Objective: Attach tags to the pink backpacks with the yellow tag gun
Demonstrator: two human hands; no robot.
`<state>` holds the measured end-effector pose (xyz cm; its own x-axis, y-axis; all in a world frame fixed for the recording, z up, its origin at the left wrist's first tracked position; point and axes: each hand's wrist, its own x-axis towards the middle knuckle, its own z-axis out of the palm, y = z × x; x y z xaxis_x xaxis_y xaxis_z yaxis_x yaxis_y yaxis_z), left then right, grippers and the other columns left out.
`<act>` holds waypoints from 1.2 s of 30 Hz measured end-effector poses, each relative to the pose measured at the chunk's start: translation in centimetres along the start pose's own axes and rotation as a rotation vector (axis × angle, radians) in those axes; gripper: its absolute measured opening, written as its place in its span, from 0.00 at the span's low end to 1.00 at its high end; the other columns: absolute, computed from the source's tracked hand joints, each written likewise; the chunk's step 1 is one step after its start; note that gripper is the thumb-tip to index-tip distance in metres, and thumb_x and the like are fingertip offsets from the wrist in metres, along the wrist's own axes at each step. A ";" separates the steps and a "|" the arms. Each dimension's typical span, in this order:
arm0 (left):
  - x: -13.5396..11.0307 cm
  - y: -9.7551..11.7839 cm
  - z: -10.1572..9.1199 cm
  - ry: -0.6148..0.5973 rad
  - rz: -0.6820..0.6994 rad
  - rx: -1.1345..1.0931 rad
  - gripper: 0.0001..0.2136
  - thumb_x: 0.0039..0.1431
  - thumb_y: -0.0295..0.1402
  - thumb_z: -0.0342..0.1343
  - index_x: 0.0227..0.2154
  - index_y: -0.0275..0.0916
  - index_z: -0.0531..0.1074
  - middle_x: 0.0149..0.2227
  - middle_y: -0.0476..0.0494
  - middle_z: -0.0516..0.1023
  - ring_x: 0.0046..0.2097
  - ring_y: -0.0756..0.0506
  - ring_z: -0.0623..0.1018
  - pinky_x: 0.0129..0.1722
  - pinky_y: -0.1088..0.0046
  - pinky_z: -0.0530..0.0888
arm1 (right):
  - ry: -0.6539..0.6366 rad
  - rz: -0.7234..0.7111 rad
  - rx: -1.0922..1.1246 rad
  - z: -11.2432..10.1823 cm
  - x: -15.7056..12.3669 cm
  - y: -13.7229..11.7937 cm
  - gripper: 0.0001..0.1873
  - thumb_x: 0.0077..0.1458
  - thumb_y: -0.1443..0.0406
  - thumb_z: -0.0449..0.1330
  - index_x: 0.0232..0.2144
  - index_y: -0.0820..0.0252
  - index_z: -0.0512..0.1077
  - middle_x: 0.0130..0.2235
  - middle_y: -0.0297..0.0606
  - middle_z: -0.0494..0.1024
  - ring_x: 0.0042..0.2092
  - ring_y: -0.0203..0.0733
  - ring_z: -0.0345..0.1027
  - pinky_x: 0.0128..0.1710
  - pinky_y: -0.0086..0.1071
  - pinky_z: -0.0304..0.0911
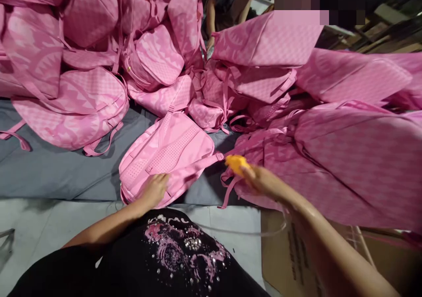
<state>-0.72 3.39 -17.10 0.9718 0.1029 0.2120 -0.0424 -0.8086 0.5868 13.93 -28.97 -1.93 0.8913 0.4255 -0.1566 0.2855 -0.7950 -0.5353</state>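
A pink backpack (178,145) lies on the grey cloth in front of me, its padded, perforated back panel and shoulder straps facing up. At its near edge, my left hand (154,192) is closed on one of the shoulder straps (194,167). My right hand (255,179) grips a small yellow hand tool (237,164), just right of the strap's end. Motion blur hides the tool's exact kind. A thin pale cord (244,232) hangs in a loop below my right forearm.
Pink patterned backpacks are heaped at the back left (89,15), with a stack (356,156) close on the right. The surface has a grey cloth (59,174). A cardboard box (280,253) stands below right. Another person's arm (211,20) shows behind the heap.
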 end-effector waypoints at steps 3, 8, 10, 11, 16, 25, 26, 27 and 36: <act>0.7 -0.6 -2.0 0.147 -0.487 -0.633 0.18 0.66 0.38 0.47 0.54 0.34 0.68 0.43 0.33 0.76 0.39 0.42 0.77 0.38 0.65 0.74 | -0.138 -0.034 0.131 -0.2 -1.1 0.5 0.32 0.64 0.47 0.42 0.46 0.71 0.67 0.29 0.46 0.68 0.26 0.40 0.61 0.24 0.27 0.54; 1.7 1.2 -0.7 0.112 -0.909 -0.984 0.21 0.68 0.40 0.42 0.56 0.30 0.62 0.39 0.32 0.75 0.31 0.44 0.76 0.27 0.70 0.71 | -0.050 -0.144 0.099 1.2 0.8 -2.4 0.27 0.64 0.48 0.43 0.39 0.68 0.66 0.29 0.43 0.67 0.26 0.39 0.59 0.23 0.26 0.51; 1.6 2.5 1.0 0.127 -0.683 -0.742 0.20 0.66 0.38 0.46 0.57 0.34 0.65 0.46 0.32 0.72 0.43 0.40 0.76 0.41 0.63 0.73 | 0.007 -0.201 0.049 1.8 2.4 -3.8 0.25 0.66 0.50 0.43 0.40 0.67 0.66 0.29 0.43 0.67 0.27 0.39 0.59 0.24 0.26 0.50; 1.5 3.1 1.8 0.147 -0.530 -0.560 0.21 0.65 0.37 0.48 0.59 0.39 0.66 0.50 0.33 0.70 0.49 0.38 0.73 0.49 0.60 0.70 | -0.025 -0.216 0.023 2.1 2.9 -4.4 0.25 0.66 0.50 0.43 0.40 0.66 0.66 0.29 0.43 0.67 0.27 0.39 0.60 0.25 0.27 0.51; 0.8 3.3 0.4 0.079 -0.072 0.009 0.28 0.57 0.44 0.56 0.60 0.41 0.66 0.57 0.30 0.62 0.59 0.30 0.60 0.59 0.50 0.57 | -0.040 -0.245 -0.001 3.5 0.7 -3.9 0.27 0.65 0.48 0.42 0.38 0.65 0.67 0.33 0.45 0.69 0.34 0.44 0.63 0.30 0.29 0.53; 2.3 -4.9 -11.0 0.365 -0.865 -1.053 0.07 0.65 0.32 0.50 0.37 0.31 0.66 0.46 0.33 0.70 0.46 0.46 0.74 0.45 0.68 0.73 | -0.228 0.170 0.022 18.9 -11.3 -2.5 0.18 0.69 0.56 0.41 0.44 0.62 0.64 0.33 0.42 0.72 0.37 0.49 0.69 0.34 0.34 0.55; 2.6 -5.0 -11.2 0.329 -0.886 -1.132 0.07 0.66 0.32 0.49 0.36 0.31 0.65 0.44 0.34 0.70 0.43 0.47 0.74 0.42 0.71 0.74 | -0.225 0.235 -0.059 20.8 -11.5 -3.4 0.16 0.70 0.57 0.42 0.46 0.61 0.63 0.35 0.42 0.73 0.39 0.51 0.69 0.34 0.35 0.54; 2.9 -4.9 -11.2 0.298 -0.894 -1.172 0.08 0.66 0.32 0.49 0.35 0.31 0.64 0.40 0.37 0.71 0.38 0.50 0.74 0.38 0.75 0.73 | -0.212 0.291 -0.132 22.5 -11.5 -4.3 0.14 0.71 0.58 0.43 0.47 0.60 0.62 0.36 0.42 0.74 0.41 0.53 0.70 0.33 0.35 0.54; 4.7 -5.6 -8.1 -0.229 -0.890 -1.511 0.23 0.66 0.48 0.45 0.44 0.30 0.70 0.33 0.36 0.76 0.38 0.42 0.78 0.42 0.65 0.75 | 0.094 0.305 -0.076 30.2 -7.5 -6.9 0.15 0.72 0.60 0.42 0.53 0.64 0.58 0.38 0.43 0.75 0.41 0.51 0.72 0.32 0.33 0.55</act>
<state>2.25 13.13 -13.07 0.8217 -0.0097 -0.5698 0.4395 0.6473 0.6228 -5.37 -13.62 -22.13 0.9674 0.1237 -0.2210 0.0225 -0.9112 -0.4113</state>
